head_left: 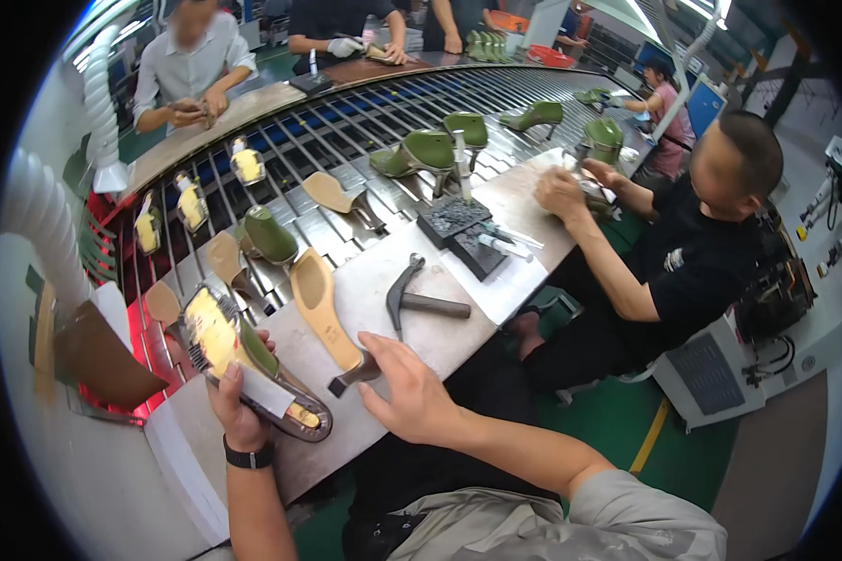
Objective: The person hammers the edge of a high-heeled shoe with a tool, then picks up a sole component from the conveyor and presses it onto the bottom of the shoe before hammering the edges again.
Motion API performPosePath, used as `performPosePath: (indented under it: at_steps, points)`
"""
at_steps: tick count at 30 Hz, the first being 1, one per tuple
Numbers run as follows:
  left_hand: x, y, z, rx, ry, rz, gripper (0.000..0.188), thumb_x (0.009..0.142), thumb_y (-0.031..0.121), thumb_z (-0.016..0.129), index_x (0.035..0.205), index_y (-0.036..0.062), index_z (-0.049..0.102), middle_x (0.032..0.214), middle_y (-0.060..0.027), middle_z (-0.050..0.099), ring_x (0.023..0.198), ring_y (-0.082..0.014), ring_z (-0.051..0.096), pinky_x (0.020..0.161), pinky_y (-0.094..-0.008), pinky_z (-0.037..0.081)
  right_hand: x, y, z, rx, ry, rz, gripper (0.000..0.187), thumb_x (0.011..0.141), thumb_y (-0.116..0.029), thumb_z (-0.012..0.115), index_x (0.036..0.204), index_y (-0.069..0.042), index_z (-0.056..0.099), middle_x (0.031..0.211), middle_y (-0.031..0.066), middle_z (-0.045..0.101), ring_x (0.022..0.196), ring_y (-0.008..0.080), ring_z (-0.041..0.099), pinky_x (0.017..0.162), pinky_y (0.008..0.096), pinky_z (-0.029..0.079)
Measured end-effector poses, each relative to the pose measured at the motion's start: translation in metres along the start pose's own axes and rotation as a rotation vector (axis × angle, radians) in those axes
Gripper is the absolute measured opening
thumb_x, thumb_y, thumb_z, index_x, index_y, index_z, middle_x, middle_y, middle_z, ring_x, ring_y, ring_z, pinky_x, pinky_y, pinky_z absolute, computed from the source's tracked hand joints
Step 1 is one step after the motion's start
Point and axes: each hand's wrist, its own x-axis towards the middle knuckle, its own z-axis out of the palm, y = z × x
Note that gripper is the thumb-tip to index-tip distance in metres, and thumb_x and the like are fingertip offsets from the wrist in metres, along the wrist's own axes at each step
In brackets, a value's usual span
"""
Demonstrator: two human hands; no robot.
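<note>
My left hand (237, 409) grips a green shoe upper (213, 327) turned bottom up. Yellow filler shows on its underside, with dark gathered edges and a pale strip near the heel end. On the bench to its right lies a tan heeled sole (318, 304), its heel pointing toward me. My right hand (410, 388) is beside that heel, thumb and fingers spread on either side of its end. Whether the fingertips touch the heel cannot be made out. A hammer (430, 304) with a curved metal head rests beyond my right hand.
A roller conveyor (346, 117) carries green heeled shoes (421, 154), tan soles (332, 192) and yellow-bottomed uppers (192, 203). Dark blocks (463, 229) with brushes sit on the bench. A co-worker (711, 215) works at the right; others stand across the conveyor. White ducts (51, 210) hang left.
</note>
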Motion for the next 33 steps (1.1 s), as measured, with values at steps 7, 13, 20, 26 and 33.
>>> performPosePath:
  at_steps: [7,13,20,26,33]
  points:
    - [-0.006,0.008,0.004,0.013,0.059,-0.025,0.064,0.098,0.039,0.061,0.141,-0.008,0.054,0.127,-0.0225,0.068,0.112,-0.029,0.069,0.102,-0.0402,0.054,0.05,0.003,0.01,-0.007,-0.216,-0.172,0.043,0.088,-0.011,0.075,0.128,0.0,0.064,0.116,0.0256,0.068,0.11,0.0424,0.067,0.094,0.0461,0.055]
    - [-0.012,0.008,-0.004,0.088,0.111,-0.034,0.067,0.095,0.04,0.063,0.14,-0.0088,0.054,0.128,-0.0227,0.068,0.114,-0.0291,0.069,0.103,-0.0403,0.054,0.038,0.03,0.042,0.95,-0.315,0.556,0.029,0.107,-0.024,0.062,0.097,0.003,0.069,0.071,0.0006,0.061,0.058,0.0061,0.052,0.055,0.026,0.043]
    - [0.005,0.003,0.003,0.051,0.065,-0.067,0.067,0.098,0.039,0.059,0.144,-0.0092,0.052,0.133,-0.0254,0.066,0.122,-0.031,0.067,0.109,-0.0421,0.05,0.045,0.021,0.047,0.796,-0.268,0.398,0.045,0.11,-0.027,0.055,0.076,0.0,0.064,0.061,-0.0024,0.051,0.056,0.0048,0.042,0.052,0.026,0.034]
    - [0.015,-0.016,0.006,0.069,0.071,-0.057,0.067,0.097,0.04,0.059,0.141,-0.0092,0.054,0.131,-0.0251,0.067,0.119,-0.0307,0.067,0.106,-0.0415,0.052,0.058,0.044,0.049,0.852,-0.399,0.57,0.045,0.11,-0.028,0.055,0.076,0.0,0.066,0.06,-0.0013,0.051,0.056,0.0035,0.041,0.052,0.0255,0.032]
    - [0.002,-0.03,0.013,0.048,0.074,-0.065,0.075,0.092,0.043,0.067,0.143,-0.0106,0.052,0.135,-0.0248,0.066,0.123,-0.0323,0.067,0.109,-0.0435,0.052,0.018,0.043,0.037,0.489,-0.166,0.236,0.029,0.101,-0.015,0.067,0.078,0.002,0.062,0.064,0.005,0.053,0.064,0.0099,0.046,0.058,0.0325,0.041]
